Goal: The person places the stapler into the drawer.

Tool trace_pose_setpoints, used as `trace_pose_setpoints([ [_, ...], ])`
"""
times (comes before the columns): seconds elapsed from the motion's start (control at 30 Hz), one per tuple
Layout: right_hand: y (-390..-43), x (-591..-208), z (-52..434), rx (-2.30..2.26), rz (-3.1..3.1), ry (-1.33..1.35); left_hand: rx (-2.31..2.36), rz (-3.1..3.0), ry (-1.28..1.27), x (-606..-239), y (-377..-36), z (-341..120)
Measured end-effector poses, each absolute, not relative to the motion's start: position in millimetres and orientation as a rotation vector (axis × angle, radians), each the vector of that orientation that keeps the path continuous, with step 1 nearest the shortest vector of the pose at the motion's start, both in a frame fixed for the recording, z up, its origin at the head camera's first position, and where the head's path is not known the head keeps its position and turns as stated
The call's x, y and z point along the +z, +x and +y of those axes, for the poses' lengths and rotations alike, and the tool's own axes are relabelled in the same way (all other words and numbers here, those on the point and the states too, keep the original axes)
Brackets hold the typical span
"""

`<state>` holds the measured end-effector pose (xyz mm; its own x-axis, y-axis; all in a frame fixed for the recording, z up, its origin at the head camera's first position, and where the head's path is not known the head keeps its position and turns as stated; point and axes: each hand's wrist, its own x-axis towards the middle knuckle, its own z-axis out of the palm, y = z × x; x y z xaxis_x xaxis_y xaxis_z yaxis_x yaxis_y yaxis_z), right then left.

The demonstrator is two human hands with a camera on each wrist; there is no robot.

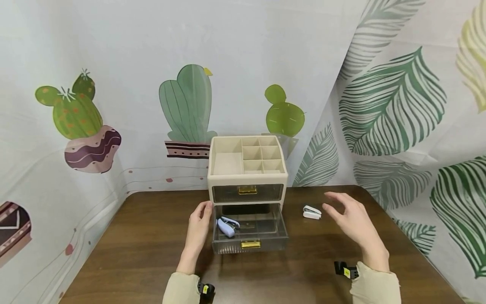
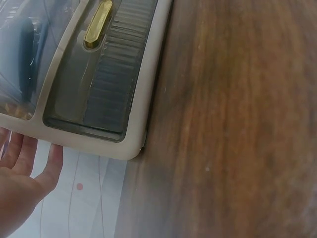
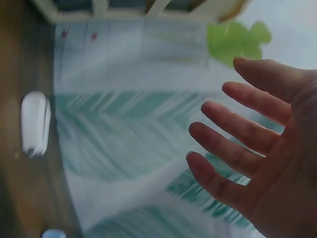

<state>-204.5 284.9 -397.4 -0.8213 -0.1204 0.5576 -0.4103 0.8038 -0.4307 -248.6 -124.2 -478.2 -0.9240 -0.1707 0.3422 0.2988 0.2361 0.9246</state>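
A cream desk organizer (image 1: pixel 247 169) with two smoky drawers stands at the back middle of the wooden table. Its lower drawer (image 1: pixel 248 230) is pulled out and holds a light blue stapler (image 1: pixel 227 226). My left hand (image 1: pixel 199 223) rests with straight fingers against the organizer's left side beside that drawer; the left wrist view shows its fingers (image 2: pixel 29 168) by the cream corner (image 2: pixel 131 148). My right hand (image 1: pixel 351 217) hovers open above the table, fingers spread (image 3: pixel 237 148), just right of a white stapler (image 1: pixel 312 212) that also shows lying on the table (image 3: pixel 35 122).
The upper drawer (image 1: pixel 247 192) with a gold handle is closed. Cactus and leaf curtains close in the table at the back, left and right. The brown tabletop (image 1: pixel 133 253) stretches toward the front.
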Motion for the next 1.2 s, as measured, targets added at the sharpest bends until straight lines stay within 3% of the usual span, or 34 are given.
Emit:
trace_pose_setpoints([
  [0.63,-211,-458,378,0.758,-2.768,-0.015,-1.727,-2.124,-0.116,-475,-249,-126],
  [0.87,-214,-476,393,0.864,-2.916,-0.142,-1.728,-2.128,-0.115,-474,-249,-125],
  [1.2,-219,-488,393,0.857,-2.975,-0.102,-1.712,-2.143,-0.111,-477,-247,-127],
])
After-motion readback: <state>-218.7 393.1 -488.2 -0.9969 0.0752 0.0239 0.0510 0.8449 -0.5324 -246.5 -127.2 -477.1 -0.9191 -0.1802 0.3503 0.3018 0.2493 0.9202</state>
